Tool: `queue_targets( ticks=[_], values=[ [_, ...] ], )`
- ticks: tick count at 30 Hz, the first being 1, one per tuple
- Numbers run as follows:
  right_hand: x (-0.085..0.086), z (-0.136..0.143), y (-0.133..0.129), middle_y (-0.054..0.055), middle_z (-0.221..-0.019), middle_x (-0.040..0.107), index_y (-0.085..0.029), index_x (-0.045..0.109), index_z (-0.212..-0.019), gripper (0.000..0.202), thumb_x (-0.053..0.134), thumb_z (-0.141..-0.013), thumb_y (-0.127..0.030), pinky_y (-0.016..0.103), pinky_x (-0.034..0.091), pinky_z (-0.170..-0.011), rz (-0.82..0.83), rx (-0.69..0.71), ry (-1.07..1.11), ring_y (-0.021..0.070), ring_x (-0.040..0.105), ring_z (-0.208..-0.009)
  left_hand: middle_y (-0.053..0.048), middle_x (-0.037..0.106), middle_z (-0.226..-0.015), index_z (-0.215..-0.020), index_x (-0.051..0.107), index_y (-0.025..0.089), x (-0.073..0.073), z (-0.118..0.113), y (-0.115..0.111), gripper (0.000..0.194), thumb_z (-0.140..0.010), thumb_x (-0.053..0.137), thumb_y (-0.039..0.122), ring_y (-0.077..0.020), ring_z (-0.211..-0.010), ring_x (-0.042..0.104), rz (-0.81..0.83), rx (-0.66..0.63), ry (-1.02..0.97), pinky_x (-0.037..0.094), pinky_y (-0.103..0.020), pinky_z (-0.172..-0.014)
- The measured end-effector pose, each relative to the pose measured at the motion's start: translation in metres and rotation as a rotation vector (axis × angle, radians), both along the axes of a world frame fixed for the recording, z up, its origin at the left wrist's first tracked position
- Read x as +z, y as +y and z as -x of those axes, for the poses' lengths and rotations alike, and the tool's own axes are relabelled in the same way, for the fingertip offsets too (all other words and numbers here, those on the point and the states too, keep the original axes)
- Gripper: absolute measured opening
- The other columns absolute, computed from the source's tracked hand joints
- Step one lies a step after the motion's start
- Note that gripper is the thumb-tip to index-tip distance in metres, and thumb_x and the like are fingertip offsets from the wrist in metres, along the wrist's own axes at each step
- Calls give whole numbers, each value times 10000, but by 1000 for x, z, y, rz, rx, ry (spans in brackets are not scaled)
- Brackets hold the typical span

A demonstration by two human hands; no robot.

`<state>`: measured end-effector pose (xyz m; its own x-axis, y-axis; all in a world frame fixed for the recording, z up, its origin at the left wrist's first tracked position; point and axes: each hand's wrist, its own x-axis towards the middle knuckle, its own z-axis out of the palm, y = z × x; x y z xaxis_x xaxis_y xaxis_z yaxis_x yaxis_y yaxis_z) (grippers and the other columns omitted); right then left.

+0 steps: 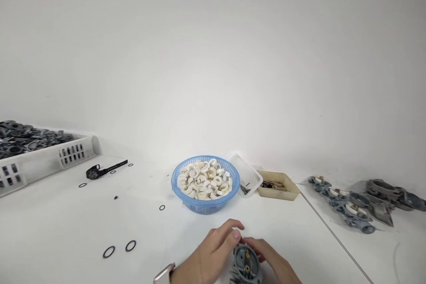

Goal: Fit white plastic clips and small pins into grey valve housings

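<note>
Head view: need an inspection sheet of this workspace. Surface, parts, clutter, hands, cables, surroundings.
Surface: white table; thin dark line crosses its right side.
Parts: grey metal part with brass-coloured fittings, between the hands; blue basket of white curved pieces beyond.
Clutter: black wristwatch and loose black rings, left.
Hands: left hand and right hand at the grey metal part; grip partly hidden.
Cables: nothing seen.
Surroundings: white wall; white crate of grey parts, left; white tray and cream tray right of basket; more grey parts, far right.
</note>
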<state>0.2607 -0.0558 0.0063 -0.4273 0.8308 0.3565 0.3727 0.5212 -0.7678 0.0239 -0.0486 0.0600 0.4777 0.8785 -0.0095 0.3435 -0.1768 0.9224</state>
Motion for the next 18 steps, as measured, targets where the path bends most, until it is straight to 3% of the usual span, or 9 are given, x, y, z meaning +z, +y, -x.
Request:
queue_targets(
  ticks=[5, 9, 12, 15, 18],
  values=[
    [15, -3, -13, 110, -1415, 599, -312, 540, -1466, 829, 860, -730, -522, 386, 539, -1051, -16, -49, 15, 319, 595, -1293, -1, 664, -1216, -1338, 564, 344, 0, -3, -3, 515, -1047, 294, 672, -250, -1219, 522, -103, -26, 45, 374, -367, -1072],
    [29, -34, -10, 79, -1532, 496, -360, 545, -1458, 833, 883, -704, -464, 451, 461, -1144, 88, -196, -154, 339, 460, -1426, -39, 675, -1092, -1350, 558, 278, -1, -1, 2, 539, -1051, 298, 643, -244, -1024, 608, -300, 13, 125, 433, -359, -950],
    [32, -63, 4, 80, -1520, 510, -339, 606, -1399, 700, 786, -777, -604, 481, 448, -1153, 132, -202, -123, 342, 491, -1401, -45, 640, -1201, -1408, 530, 310, -6, 1, 7, 695, -864, 634, 730, -268, -1028, 616, -317, -17, 185, 460, -356, -924],
    [39, -75, 20, 103, -1410, 606, -293, 677, -1278, 543, 622, -892, -671, 427, 551, -1044, 157, -291, 7, 322, 607, -1275, -55, 613, -1298, -1451, 491, 344, -16, 0, 13, 995, -592, 903, 632, -327, -1133, 602, -340, -83, 264, 461, -379, -990],
    [60, -61, 33, 105, -1320, 657, -273, 710, -1175, 488, 631, -895, -664, 407, 578, -983, 122, -338, -22, 310, 660, -1168, -87, 651, -1252, -1463, 478, 324, -28, -6, 23, 907, -672, 863, 545, -372, -1124, 632, -426, -175, 416, 492, -419, -971]
  ],
)
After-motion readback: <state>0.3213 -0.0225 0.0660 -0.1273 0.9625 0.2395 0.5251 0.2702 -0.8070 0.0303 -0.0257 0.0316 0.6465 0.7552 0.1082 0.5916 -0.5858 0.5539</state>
